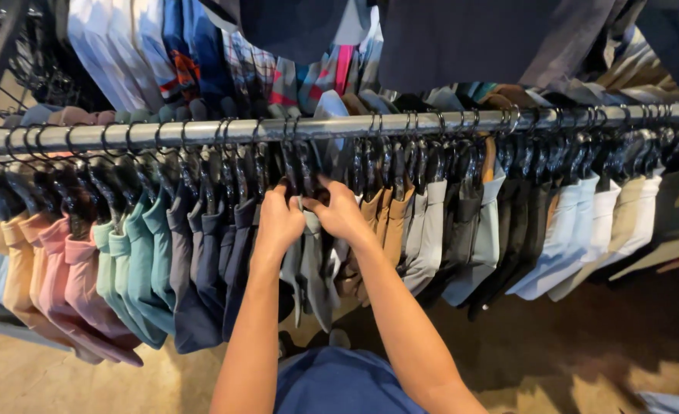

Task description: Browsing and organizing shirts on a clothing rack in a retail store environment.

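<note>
- Two hands, left hand (pixel 280 217) and right hand (pixel 339 211), meet at one grey shirt (pixel 310 264) on the metal rail (pixel 201 132).
- Shirt hangs long axis down, collar up at its black hanger (pixel 303 170).
- Both hands clench on the collar, fabric falling below the grip.
- Packed tight: navy shirts (pixel 209 261) touching on the left, tan shirts (pixel 385 222) on the right; little side room.
- Open floor (pixel 585 345) below the hems.
</note>
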